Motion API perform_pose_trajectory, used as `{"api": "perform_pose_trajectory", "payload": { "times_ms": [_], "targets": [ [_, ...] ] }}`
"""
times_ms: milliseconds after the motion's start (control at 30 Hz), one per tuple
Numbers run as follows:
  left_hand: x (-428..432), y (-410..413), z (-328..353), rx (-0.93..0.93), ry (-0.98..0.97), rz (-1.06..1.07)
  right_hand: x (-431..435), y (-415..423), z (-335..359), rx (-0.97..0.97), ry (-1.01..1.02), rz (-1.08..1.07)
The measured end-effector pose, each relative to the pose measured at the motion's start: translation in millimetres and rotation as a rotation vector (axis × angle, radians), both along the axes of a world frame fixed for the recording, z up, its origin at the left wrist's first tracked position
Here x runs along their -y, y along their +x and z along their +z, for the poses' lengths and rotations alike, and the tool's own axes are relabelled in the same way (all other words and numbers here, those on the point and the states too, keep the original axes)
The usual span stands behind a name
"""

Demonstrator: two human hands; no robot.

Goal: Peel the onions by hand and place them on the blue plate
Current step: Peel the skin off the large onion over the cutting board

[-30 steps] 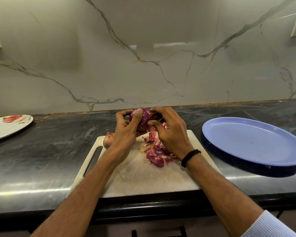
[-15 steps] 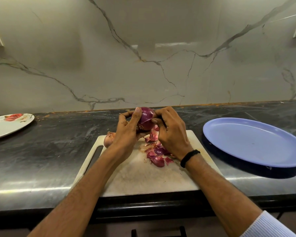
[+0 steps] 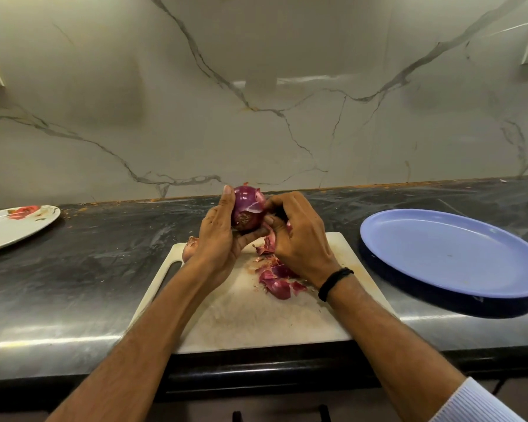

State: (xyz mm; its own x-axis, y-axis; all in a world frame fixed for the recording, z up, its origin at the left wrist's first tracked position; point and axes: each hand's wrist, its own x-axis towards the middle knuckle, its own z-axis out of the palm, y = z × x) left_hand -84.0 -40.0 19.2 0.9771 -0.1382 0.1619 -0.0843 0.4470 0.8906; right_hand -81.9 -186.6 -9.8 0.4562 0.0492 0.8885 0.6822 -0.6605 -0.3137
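A red onion (image 3: 247,208) is held up above the white cutting board (image 3: 250,312). My left hand (image 3: 217,239) grips it from the left, thumb up along its side. My right hand (image 3: 299,236) pinches a strip of loose skin on the onion's right side. A pile of purple onion peels (image 3: 276,278) lies on the board under my right wrist. A second onion (image 3: 189,249), pale and unpeeled, peeks out behind my left hand. The blue plate (image 3: 451,254) sits on the counter to the right, with nothing on it.
A white plate (image 3: 13,226) with red scraps sits at the far left of the dark counter (image 3: 89,269). The marble wall rises close behind. The counter's front edge runs just below the board.
The onion has been turned and lifted slightly, its root end now facing me. My right fingers have shifted onto a skin strip on its right side.
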Motion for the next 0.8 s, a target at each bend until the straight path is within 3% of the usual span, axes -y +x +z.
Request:
{"api": "perform_pose_trajectory", "payload": {
  "times_ms": [500, 800],
  "targets": [
    [-2, 2, -7, 0.154, 0.280, 0.065, 6, -3, 2, 0.068, -0.056, -0.040],
    [-2, -6, -2, 0.182, 0.325, 0.099, 4, -4, 1, 0.067, -0.083, -0.038]
  ]
}}
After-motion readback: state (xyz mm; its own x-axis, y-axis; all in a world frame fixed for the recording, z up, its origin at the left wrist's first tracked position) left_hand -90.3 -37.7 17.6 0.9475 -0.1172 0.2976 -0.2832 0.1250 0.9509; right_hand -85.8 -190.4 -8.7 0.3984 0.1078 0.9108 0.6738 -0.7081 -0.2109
